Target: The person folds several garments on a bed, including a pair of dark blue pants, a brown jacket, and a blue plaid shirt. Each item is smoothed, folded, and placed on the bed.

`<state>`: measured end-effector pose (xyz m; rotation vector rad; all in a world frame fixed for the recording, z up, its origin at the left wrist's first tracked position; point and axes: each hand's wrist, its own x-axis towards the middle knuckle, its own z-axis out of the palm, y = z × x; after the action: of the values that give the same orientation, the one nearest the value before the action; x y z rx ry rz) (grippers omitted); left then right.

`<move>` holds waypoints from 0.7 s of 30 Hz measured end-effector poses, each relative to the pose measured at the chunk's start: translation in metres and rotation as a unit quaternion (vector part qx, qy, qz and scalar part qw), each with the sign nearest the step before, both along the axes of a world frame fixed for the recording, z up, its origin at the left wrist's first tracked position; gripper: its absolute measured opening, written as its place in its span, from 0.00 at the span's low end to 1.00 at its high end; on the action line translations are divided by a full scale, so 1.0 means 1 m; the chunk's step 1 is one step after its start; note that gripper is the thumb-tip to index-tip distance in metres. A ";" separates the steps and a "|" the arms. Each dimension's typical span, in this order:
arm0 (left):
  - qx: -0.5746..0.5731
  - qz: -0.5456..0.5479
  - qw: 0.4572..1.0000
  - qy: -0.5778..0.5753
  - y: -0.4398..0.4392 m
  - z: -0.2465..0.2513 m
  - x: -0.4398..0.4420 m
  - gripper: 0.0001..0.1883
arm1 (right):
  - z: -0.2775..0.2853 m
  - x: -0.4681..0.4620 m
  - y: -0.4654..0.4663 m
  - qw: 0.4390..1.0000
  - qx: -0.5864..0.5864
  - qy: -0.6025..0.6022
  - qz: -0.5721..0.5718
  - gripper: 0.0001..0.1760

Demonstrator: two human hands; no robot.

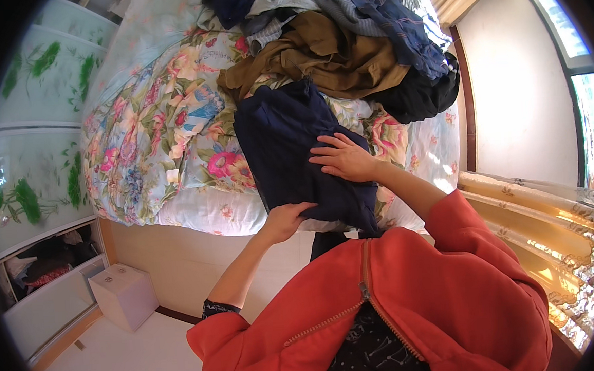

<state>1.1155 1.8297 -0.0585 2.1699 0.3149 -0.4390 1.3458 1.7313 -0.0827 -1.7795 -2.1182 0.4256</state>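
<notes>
A dark navy garment (294, 134) lies spread over the near edge of a bed, on top of a floral quilt (135, 129). What kind of garment it is, I cannot tell. My right hand (345, 157) rests flat on its right side, palm down with the fingers spread. At the garment's near left corner, my left hand (286, 222) pinches the hem, the thumb on top and the other fingers partly hidden. Just beyond lies a crumpled brown garment (319, 56), touching or almost touching the navy cloth's far end.
A heap of clothes, including a blue plaid shirt (394, 21) and a black garment (424, 93), covers the bed's far right. Left stands a glass-fronted wardrobe (35, 166) with an open compartment. A white box (125, 293) is on the floor; curtains (539, 232) hang right.
</notes>
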 end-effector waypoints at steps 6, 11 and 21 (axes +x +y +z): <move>-0.310 0.076 0.944 0.080 0.041 -0.017 -0.003 0.13 | -0.022 0.008 -0.008 0.914 -0.329 0.229 -0.063 0.28; -0.281 0.102 0.953 0.056 0.070 -0.040 0.029 0.12 | -0.112 0.008 -0.036 0.809 -0.387 0.403 -0.183 0.40; 0.175 0.101 0.979 0.017 0.139 -0.055 0.101 0.18 | -0.039 0.006 -0.039 0.638 -0.285 0.629 -0.340 0.43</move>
<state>1.2162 1.9686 -0.1135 2.4396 0.6684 -0.3225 1.3523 1.6922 -0.1216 -1.5018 -0.2800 1.5928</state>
